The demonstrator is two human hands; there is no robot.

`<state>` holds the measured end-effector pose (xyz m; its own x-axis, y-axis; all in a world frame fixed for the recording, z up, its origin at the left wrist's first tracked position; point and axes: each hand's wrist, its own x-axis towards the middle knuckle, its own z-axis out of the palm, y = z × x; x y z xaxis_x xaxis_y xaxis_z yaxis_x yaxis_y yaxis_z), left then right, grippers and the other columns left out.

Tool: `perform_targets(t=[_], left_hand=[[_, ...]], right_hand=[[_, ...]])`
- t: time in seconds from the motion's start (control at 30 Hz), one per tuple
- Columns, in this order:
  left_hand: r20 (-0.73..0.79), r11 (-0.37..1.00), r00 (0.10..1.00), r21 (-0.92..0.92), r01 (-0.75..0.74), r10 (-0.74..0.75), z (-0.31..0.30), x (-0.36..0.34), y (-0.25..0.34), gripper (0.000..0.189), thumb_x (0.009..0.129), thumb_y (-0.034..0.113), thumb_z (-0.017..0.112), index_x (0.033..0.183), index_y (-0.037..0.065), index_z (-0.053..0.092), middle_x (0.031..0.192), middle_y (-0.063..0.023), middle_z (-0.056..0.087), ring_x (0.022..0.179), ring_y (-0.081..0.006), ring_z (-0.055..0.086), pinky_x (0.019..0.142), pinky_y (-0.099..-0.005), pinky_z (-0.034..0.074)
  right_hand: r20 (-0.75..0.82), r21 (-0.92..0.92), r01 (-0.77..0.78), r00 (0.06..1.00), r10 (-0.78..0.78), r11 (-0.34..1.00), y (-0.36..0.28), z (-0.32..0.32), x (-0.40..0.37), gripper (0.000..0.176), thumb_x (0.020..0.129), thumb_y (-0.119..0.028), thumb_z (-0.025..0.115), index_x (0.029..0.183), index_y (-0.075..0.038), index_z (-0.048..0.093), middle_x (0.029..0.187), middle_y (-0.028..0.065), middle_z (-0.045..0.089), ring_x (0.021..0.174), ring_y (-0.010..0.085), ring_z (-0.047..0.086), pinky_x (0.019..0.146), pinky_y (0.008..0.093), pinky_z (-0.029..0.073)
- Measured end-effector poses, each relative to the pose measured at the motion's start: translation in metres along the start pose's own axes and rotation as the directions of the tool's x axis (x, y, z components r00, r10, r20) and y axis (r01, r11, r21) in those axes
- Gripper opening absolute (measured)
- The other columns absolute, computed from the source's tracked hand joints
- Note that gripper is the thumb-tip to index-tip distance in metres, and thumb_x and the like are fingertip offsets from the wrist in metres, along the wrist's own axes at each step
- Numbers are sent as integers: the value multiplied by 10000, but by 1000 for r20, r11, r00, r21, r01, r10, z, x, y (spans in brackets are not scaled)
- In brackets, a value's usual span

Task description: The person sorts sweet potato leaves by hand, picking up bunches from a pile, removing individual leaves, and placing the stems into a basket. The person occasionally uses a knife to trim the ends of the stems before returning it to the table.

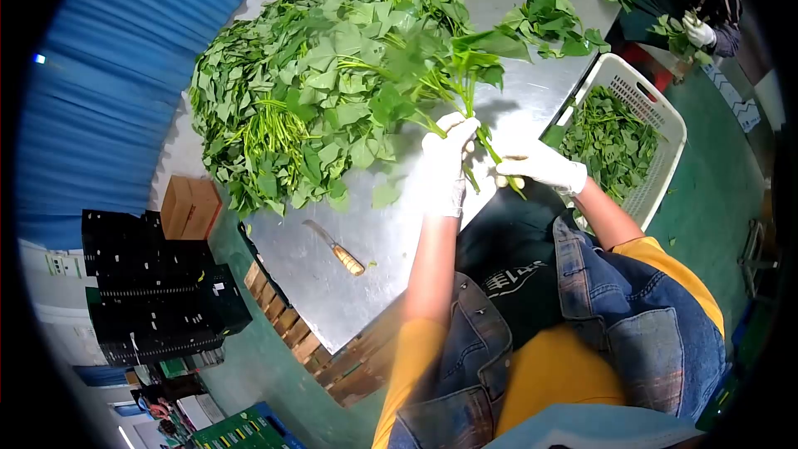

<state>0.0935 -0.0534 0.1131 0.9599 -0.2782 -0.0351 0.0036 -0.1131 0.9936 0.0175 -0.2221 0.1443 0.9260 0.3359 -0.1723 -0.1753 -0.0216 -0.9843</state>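
Note:
My left hand point(449, 158), in a white glove, is closed round the stems of a small bunch of leafy greens point(467, 87) above the metal table's near edge. Just to its right, my right hand point(542, 166), also gloved in white, pinches the lower end of a green stem from the same bunch. A large heap of leafy greens point(307, 91) covers the table point(332, 308) on the left and beyond my hands. A curved knife point(337, 251) with a light wooden handle lies on the metal, left of my left hand.
A white crate point(675, 137) with greens inside stands at the right. Small bunches point(553, 17) lie at the table's far side. Gloved and bare hands of other people show at top right and top left. A cardboard box point(189, 209) and black crates point(150, 283) are at left.

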Motion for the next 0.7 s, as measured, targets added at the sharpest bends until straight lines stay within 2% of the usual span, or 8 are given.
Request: perform_targets(t=[0.1, 0.27, 0.37, 0.43, 0.5, 0.57, 0.63, 0.7], left_hand=[[57, 991, 997, 115, -62, 56, 7, -12, 24, 150, 819, 56, 642, 947, -20, 652, 675, -1, 594, 534, -38, 494, 475, -176, 372], [-40, 901, 931, -271, 339, -362, 15, -25, 63, 118, 857, 49, 583, 928, -25, 642, 626, -7, 566, 496, -68, 516, 459, -189, 394], [-373, 940, 927, -323, -106, -24, 37, -25, 63, 164, 824, 69, 669, 968, 0, 631, 778, -24, 605, 671, -92, 561, 593, -226, 456], [-195, 880, 979, -474, -36, -65, 23, -32, 49, 142, 812, 41, 693, 932, 18, 622, 795, -8, 600, 669, -71, 545, 580, -225, 443], [-123, 740, 864, 583, -335, 488, 16, -40, 41, 123, 813, 36, 696, 910, 39, 621, 750, 5, 585, 575, -50, 508, 496, -204, 398], [-149, 867, 941, 451, -210, 305, 1, -25, -2, 112, 821, 38, 693, 905, 54, 621, 718, 16, 572, 507, -37, 469, 435, -191, 351], [-335, 797, 927, -600, -72, -169, 12, -25, 44, 104, 829, 35, 686, 910, 44, 621, 722, 14, 571, 516, -41, 477, 438, -189, 357], [-307, 792, 932, -610, -38, -193, 11, -25, 45, 109, 829, 39, 689, 908, 41, 615, 730, 8, 576, 519, -41, 473, 447, -184, 354]], right_hand=[[-6, 219, -22, 1000, 24, 975, 21, 1, 4, 218, 894, -183, 607, 991, 4, 664, 853, 59, 686, 666, 73, 553, 578, 209, 425], [-210, 331, 76, 978, -5, 941, 15, 10, 10, 156, 868, -136, 634, 935, 1, 668, 813, 35, 663, 751, 99, 595, 673, 223, 469], [-248, 310, 35, 968, 45, 950, 18, 14, 13, 201, 854, -78, 636, 1027, 24, 627, 892, 70, 680, 802, 134, 640, 765, 255, 510], [-316, 316, 124, 949, -19, 941, 19, 18, 13, 168, 879, -129, 622, 954, 8, 684, 885, 55, 682, 722, 108, 621, 660, 236, 486], [-439, 388, 147, 898, 42, 910, 17, 21, 9, 153, 878, -120, 619, 907, 19, 677, 803, 47, 686, 636, 64, 583, 563, 184, 435], [-503, 401, 216, 864, 17, 890, 24, 10, 8, 161, 885, -137, 613, 880, 12, 675, 785, 39, 683, 575, 40, 537, 503, 174, 382], [-533, 389, 268, 846, -23, 881, 22, 3, 2, 190, 905, -165, 600, 894, 16, 659, 779, 54, 676, 587, 62, 555, 519, 179, 395], [-463, 460, 265, 886, -26, 848, 40, -9, 0, 210, 919, -182, 584, 924, 20, 639, 759, 60, 656, 592, 86, 549, 547, 192, 408]])
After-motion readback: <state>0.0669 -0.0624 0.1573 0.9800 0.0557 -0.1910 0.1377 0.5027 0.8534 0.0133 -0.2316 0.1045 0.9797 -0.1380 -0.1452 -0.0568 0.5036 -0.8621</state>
